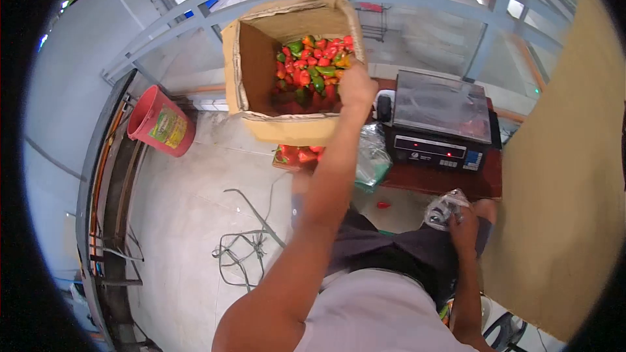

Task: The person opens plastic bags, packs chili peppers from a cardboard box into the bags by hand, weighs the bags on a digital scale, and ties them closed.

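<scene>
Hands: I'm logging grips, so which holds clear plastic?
The right hand, lower in the view, holds clear plastic; the left hand reaches into the cardboard box of peppers.

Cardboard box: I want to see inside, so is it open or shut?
Open: no flap covers the cardboard box, and red and green peppers show inside, beside the left hand.
</scene>
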Demonstrator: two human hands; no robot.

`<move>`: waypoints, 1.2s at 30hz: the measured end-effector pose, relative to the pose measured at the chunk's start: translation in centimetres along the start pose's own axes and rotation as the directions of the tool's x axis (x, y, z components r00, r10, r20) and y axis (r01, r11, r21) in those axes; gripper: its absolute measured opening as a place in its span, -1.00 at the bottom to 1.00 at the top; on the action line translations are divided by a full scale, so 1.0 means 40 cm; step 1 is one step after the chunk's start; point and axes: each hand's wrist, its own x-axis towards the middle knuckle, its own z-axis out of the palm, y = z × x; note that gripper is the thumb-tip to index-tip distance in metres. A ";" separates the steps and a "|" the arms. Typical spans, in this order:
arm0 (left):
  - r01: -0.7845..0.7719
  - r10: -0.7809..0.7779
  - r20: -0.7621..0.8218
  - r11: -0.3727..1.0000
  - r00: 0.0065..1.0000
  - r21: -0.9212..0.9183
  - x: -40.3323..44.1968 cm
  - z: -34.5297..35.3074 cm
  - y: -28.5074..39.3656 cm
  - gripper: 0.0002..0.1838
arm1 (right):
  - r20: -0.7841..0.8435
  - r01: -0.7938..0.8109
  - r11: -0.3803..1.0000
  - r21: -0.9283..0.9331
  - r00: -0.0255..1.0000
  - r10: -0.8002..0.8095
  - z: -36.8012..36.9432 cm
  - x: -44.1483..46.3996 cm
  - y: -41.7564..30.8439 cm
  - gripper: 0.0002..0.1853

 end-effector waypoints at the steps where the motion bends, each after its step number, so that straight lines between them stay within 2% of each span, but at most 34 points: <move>1: -0.005 0.006 0.016 0.999 1.000 -0.052 -0.016 -0.030 0.012 -0.24 | -0.029 0.036 0.999 0.012 0.999 -0.036 0.002 0.004 -0.011 -0.66; 4: -0.174 0.212 0.129 0.951 0.969 -0.257 -0.009 -0.067 -0.069 -0.18 | -0.052 0.112 0.993 0.037 0.993 -0.110 -0.006 0.016 -0.021 -0.67; 5: -0.033 0.265 0.345 0.832 0.900 -0.554 0.011 -0.097 -0.106 -0.24 | -0.023 0.063 0.998 0.012 0.998 -0.063 -0.029 0.019 -0.011 -0.68; 6: 0.180 0.377 0.511 0.641 0.773 -0.746 0.034 -0.151 -0.152 -0.31 | 0.007 0.010 1.000 -0.008 1.000 -0.010 -0.053 0.015 0.001 -0.69; 7: 0.309 0.341 0.612 0.631 0.714 -0.712 0.080 -0.202 -0.194 -0.23 | 0.033 -0.047 0.999 -0.027 0.998 0.048 -0.073 0.017 -0.003 -0.69; 8: 0.436 0.304 0.708 0.616 0.637 -0.657 0.142 -0.246 -0.240 -0.14 | -0.032 -0.018 1.000 0.016 0.999 0.018 -0.088 0.026 -0.014 -0.71; 10: 0.022 0.248 0.472 0.868 0.846 -0.496 0.316 -0.160 -0.455 -0.07 | -0.105 0.006 0.998 0.065 0.995 0.001 -0.097 0.044 -0.029 -0.73; 11: -0.142 0.172 0.561 0.985 0.810 -0.097 0.361 -0.131 -0.536 -0.03 | -0.115 0.001 0.997 0.073 0.993 0.007 -0.090 0.047 -0.021 -0.73; 12: -0.313 0.069 0.611 0.900 0.789 0.303 0.391 -0.103 -0.596 0.02 | -0.071 -0.039 0.998 0.047 0.997 0.042 -0.073 0.042 0.027 -0.73; 14: -0.429 0.165 0.719 0.881 0.675 0.200 0.373 -0.041 -0.695 0.04 | -0.095 -0.001 1.000 0.004 0.995 0.002 -0.059 0.049 0.049 -0.76; 15: -0.479 0.211 0.766 0.866 0.607 0.142 0.352 -0.013 -0.720 0.06 | -0.156 0.073 0.997 -0.015 0.985 -0.074 -0.056 0.066 0.027 -0.78; 16: -0.467 0.139 0.740 0.846 0.658 0.257 0.318 -0.017 -0.668 -0.03 | -0.212 0.143 0.989 -0.037 0.966 -0.148 -0.052 0.070 0.018 -0.79; 18: -0.418 -0.005 0.659 0.770 0.752 0.482 0.258 -0.032 -0.557 -0.21 | -0.126 0.004 1.000 0.000 0.992 -0.004 -0.047 0.048 0.049 -0.74; 19: -0.450 -0.010 0.670 0.733 0.742 0.510 0.250 -0.019 -0.538 -0.23 | -0.084 -0.062 0.998 0.016 0.995 0.063 -0.045 0.047 0.059 -0.70; 21: -0.519 -0.013 0.688 0.646 0.726 0.560 0.255 0.001 -0.511 -0.27 | -0.134 -0.050 0.998 -0.031 0.990 0.046 -0.036 0.040 0.067 -0.69; 22: -0.408 -0.133 0.704 0.734 0.698 0.543 0.261 0.002 -0.513 -0.29 | -0.156 -0.041 0.998 -0.057 0.987 0.032 -0.036 0.036 0.071 -0.69; 24: -0.143 -0.343 0.733 0.848 0.588 0.511 0.283 0.000 -0.521 -0.32 | -0.098 -0.063 0.998 0.020 0.993 0.064 -0.070 0.060 0.017 -0.67; 26: -0.204 -0.217 0.695 0.859 0.685 0.469 0.301 -0.003 -0.578 -0.10 | -0.087 -0.063 0.997 0.048 0.994 0.067 -0.085 0.064 0.006 -0.66; 28: -0.308 -0.171 0.666 0.785 0.726 0.537 0.326 0.037 -0.658 -0.01 | -0.106 -0.032 0.999 0.042 0.994 0.036 -0.079 0.062 0.008 -0.66; 29: -0.380 -0.184 0.664 0.697 0.725 0.608 0.361 0.098 -0.704 -0.01 | -0.116 -0.018 0.999 0.039 0.993 0.022 -0.078 0.064 0.007 -0.66; 31: -0.385 -0.172 0.648 0.683 0.742 0.621 0.386 0.170 -0.768 -0.10 | -0.124 -0.026 0.999 0.047 0.992 0.032 -0.083 0.064 0.000 -0.66; 34: -0.167 -0.140 0.585 0.882 0.799 0.440 0.402 0.185 -0.868 -0.32 | -0.102 -0.104 0.988 0.113 0.988 0.115 -0.075 0.052 0.027 -0.69; 35: -0.091 -0.138 0.559 0.927 0.818 0.363 0.400 0.172 -0.871 -0.39 | -0.121 -0.058 0.994 0.096 0.990 0.070 -0.076 0.054 0.026 -0.70; 36: -0.160 -0.105 0.600 0.914 0.793 0.372 0.404 0.171 -0.866 -0.39 | -0.139 -0.013 0.997 0.079 0.990 0.024 -0.078 0.057 0.023 -0.71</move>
